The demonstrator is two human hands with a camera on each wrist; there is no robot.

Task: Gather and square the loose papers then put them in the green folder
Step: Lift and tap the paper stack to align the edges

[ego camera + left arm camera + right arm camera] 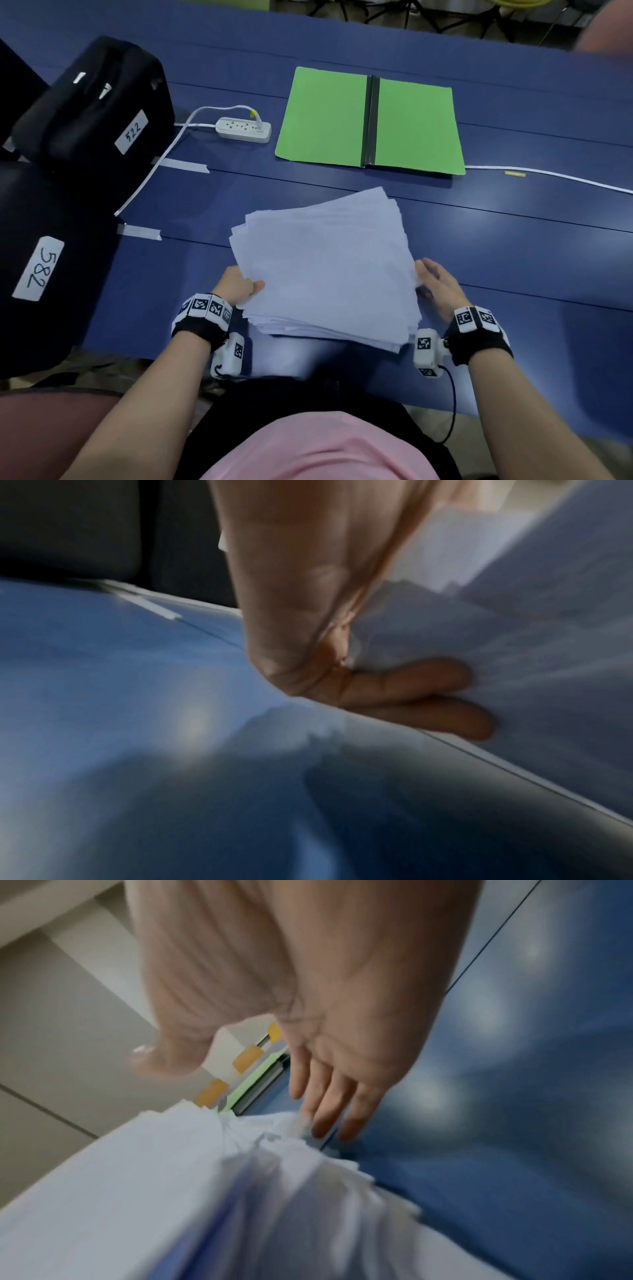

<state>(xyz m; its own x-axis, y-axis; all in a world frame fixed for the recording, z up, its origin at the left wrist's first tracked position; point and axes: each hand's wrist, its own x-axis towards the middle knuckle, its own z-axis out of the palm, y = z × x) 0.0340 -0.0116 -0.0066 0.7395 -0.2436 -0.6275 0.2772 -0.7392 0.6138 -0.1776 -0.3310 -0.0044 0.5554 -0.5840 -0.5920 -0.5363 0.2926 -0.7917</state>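
Two black cases with handwritten number labels, one [92,102] marked 522 and the other [37,267] marked 582, sit well to the left of the left hand on the blue table [513,240]. Beyond both hands, well apart from them, the green folder [370,120] lies open and flat, its dark spine running down the middle. Between the hands is the stack of white papers [325,270], its edges ragged and unaligned, its near end raised off the table. The left hand [236,284] grips the stack's left edge, thumb on top and fingers [411,680] curled beneath. The right hand [438,284] is relaxed with fingers [325,1107] straight beside the stack's right edge. A white power strip [245,129] lies just left of the folder.
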